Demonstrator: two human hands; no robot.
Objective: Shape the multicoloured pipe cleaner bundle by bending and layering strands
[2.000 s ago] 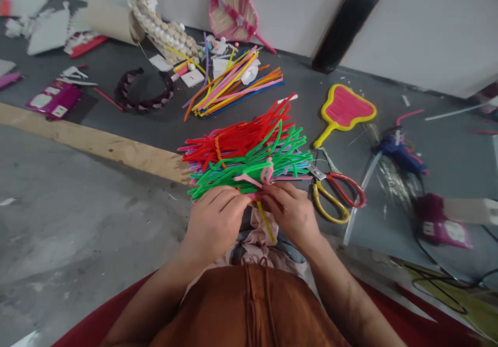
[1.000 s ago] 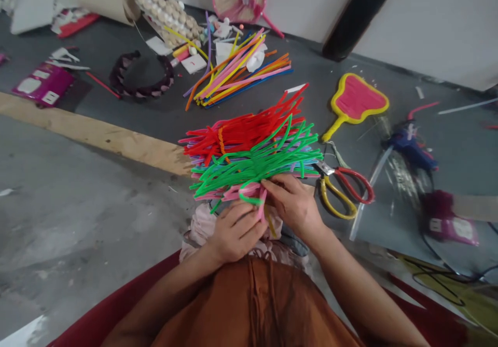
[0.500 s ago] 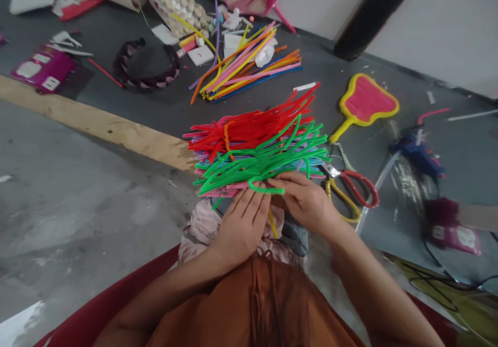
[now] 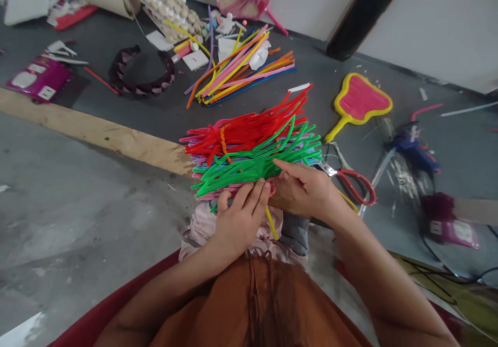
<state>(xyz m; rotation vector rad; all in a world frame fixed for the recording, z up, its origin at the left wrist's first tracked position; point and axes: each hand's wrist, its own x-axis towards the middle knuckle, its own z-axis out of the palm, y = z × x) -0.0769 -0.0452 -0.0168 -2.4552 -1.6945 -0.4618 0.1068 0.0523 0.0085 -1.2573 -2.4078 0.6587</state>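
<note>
A thick bundle of pipe cleaners lies at the dark table's near edge: green pipe cleaners in front, red pipe cleaners behind, with pink, purple and blue ones beneath. A twisted orange pipe cleaner wraps the red ones. My left hand grips the bundle's near side, fingers close together on top. My right hand holds the same side from the right, its index finger stretched over the green ones and the other fingers curled, partly hidden. A yellow pipe cleaner hangs below, between my hands.
Red-and-yellow-handled scissors lie right of the bundle, near a yellow-rimmed pink paddle shape and a blue glue gun. Behind are loose pipe cleaners, a dark braided headband and a purple packet.
My right index finger has moved up onto the green pipe cleaners. The curled green end that stuck out between my hands no longer shows. The view has shifted slightly.
</note>
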